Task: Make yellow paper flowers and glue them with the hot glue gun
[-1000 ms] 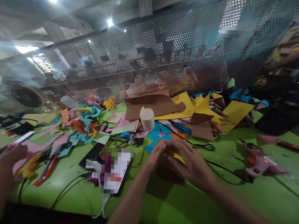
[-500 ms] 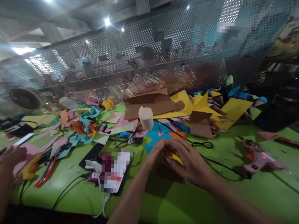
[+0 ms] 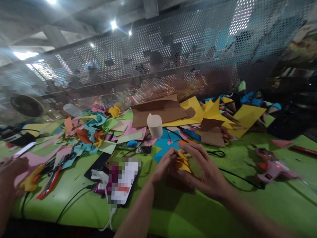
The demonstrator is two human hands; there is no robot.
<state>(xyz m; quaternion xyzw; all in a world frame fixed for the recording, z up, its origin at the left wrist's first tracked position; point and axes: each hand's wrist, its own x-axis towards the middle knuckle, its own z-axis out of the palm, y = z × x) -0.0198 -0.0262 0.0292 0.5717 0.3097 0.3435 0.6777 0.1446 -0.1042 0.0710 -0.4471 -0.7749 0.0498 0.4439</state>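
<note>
Holding a folded yellow paper (image 3: 183, 163) at lower centre, just above the green surface (image 3: 196, 217).
Gripped from both sides: left hand (image 3: 164, 166) with fingers curled on its left edge, right hand (image 3: 208, 173) cupped over its right. Flanked by a phone (image 3: 120, 182) to the left and a pink glue gun (image 3: 270, 167) at right; beyond, a roll (image 3: 155, 126) amid coloured scraps (image 3: 95, 130); at far left, scissors (image 3: 51, 179) beside another person's hand (image 3: 9, 167).

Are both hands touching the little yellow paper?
Touching. The head view shows the left hand and the right hand with fingers pressed on either side of the yellow paper.
</note>
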